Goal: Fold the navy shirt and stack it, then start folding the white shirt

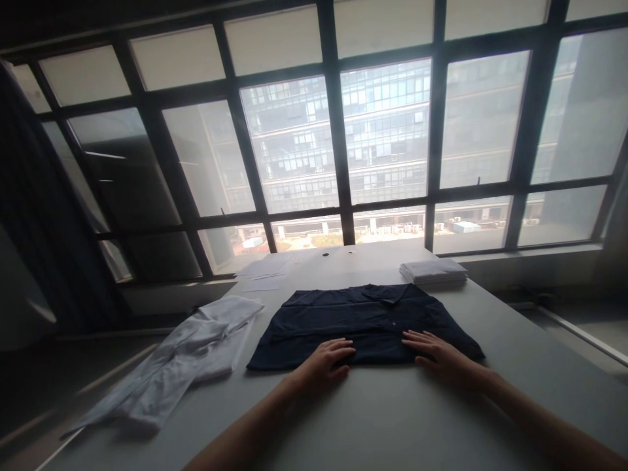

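Here the dark shirt (366, 324) lies flat in the middle of the desk (383, 418), collar toward the window, partly folded into a wide rectangle. Both hands rest on its near edge with fingers spread and nothing gripped: the left hand (326, 363) presses on the lower left part of the hem, the right hand (436, 353) on the lower right. To the left, just beside the shirt, a white garment (181, 366) sprawls loose and hangs toward the desk's edge; at the far right a neat stack of folded white cloth (434, 271) sits well apart, and some sheets of paper (265, 275) lie near the window. Smoothing seems to be the step in hand, and doing it well likely means keeping the palms flat, sweeping outward from the middle so creases run off the sides, and holding the near edge straight and parallel to the desk's front before any further fold.
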Tool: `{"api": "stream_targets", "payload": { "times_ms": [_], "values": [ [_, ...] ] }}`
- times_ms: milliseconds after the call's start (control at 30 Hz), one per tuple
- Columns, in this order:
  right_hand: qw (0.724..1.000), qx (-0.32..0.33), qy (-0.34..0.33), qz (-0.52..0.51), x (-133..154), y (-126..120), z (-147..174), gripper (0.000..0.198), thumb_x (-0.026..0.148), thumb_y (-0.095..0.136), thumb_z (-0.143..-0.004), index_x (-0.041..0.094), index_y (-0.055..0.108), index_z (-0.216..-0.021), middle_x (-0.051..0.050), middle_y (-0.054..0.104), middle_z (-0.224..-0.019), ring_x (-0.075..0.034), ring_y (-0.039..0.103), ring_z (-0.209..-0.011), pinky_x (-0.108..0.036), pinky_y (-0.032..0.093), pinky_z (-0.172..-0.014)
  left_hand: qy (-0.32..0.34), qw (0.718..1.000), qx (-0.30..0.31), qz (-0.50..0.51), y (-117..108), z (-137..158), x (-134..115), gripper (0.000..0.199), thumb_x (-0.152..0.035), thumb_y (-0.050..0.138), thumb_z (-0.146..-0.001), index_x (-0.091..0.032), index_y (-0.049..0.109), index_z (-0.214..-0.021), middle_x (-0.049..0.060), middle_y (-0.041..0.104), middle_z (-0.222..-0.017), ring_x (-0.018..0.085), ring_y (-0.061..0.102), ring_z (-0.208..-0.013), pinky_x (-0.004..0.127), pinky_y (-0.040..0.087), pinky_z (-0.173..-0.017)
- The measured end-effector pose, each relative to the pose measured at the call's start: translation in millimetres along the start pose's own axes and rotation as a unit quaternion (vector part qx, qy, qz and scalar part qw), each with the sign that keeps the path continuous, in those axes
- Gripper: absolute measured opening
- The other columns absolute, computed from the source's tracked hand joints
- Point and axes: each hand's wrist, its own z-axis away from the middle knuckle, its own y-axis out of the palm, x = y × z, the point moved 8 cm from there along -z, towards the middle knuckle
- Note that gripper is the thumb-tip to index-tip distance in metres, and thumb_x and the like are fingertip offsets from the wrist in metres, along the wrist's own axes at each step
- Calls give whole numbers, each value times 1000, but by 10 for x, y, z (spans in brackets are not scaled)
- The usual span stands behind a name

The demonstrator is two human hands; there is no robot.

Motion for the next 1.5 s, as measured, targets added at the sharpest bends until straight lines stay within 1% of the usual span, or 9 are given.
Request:
{"api": "stream_targets", "payload": {
  "times_ms": [500, 567, 633, 733, 933, 1133, 1233, 1367, 1500],
  "values": [
    [1000, -1, -2, 15, -94, 39, 14, 51, 48, 54, -103, 36, 52, -153, -5, 42, -163, -32, 35, -152, -57, 21, -127, 10, 1000, -6, -17, -11, -17, -46, 48, -36, 64, -99, -30, 61, -146, 7, 54, -156, 29, 47, -145, 46, 38, -121],
    [1000, 2, -7, 26, -82, 47, 26, 52, 48, 53, -103, 36, 50, -154, -5, 40, -164, -31, 33, -153, -58, 21, -127, 5, 999, -2, -47, -1, -10, -42, 47, -39, 60, -102, -32, 58, -148, 6, 51, -158, 28, 45, -147, 50, 32, -124],
    [999, -8, -18, 45, -47, 43, 41, 53, 47, 52, -104, 37, 47, -156, -5, 37, -166, -31, 30, -154, -59, 18, -127, -1, 996, 11, -89, 30, -1, -20, 49, -46, 52, -106, -37, 50, -154, 3, 44, -163, 30, 36, -152, 58, 17, -127],
    [997, -29, -30, 71, 3, 39, 53, 56, 45, 53, -103, 38, 43, -158, -4, 30, -169, -32, 22, -157, -62, 12, -126, -24, 990, 48, -130, 106, 5, 64, 55, -58, 39, -108, -42, 36, -160, 3, 30, -169, 33, 20, -158, 67, 6, -124],
    [999, 37, -10, 24, -41, 130, 47, 59, 54, 51, -103, 37, 40, -159, -5, 32, -168, -32, 24, -157, -61, 13, -127, -64, 988, 104, -99, 105, 18, 132, 59, -63, 37, -106, -43, 31, -162, 4, 19, -172, 35, 12, -159, 69, 8, -122],
    [999, 41, -5, 4, -61, 21, 107, 59, 53, 52, -103, 36, 43, -158, -4, 35, -167, -32, 26, -156, -58, 12, -128, -166, 969, 157, -90, -58, 269, 309, 65, -66, 37, -105, -43, 23, -164, 6, 12, -173, 41, 5, -158, 82, 6, -113],
    [1000, 29, -7, -1, -69, -2, 127, 58, 55, 52, -102, 35, 46, -157, -5, 41, -164, -33, 31, -154, -58, 17, -128, -172, 973, 111, -110, -104, 290, 338, 62, -62, 36, -106, -41, 26, -164, 7, 19, -172, 41, 10, -158, 80, 10, -115],
    [999, -39, -21, 5, -19, -73, 137, 53, 55, 52, -103, 31, 57, -150, -8, 47, -161, -33, 41, -149, -54, 33, -123, -100, 986, -5, -135, -120, 138, 165, 54, -48, 38, -110, -34, 36, -162, 7, 33, -168, 31, 23, -157, 63, 17, -124],
    [996, -83, -35, 20, 115, -140, 135, 45, 51, 50, -104, 29, 66, -141, -11, 62, -144, -31, 56, -133, -49, 47, -112, -51, 992, -12, -115, 22, 42, 58, 48, -46, 42, -109, -33, 48, -156, 5, 43, -164, 27, 33, -154, 53, 23, -126]
  ]
}}
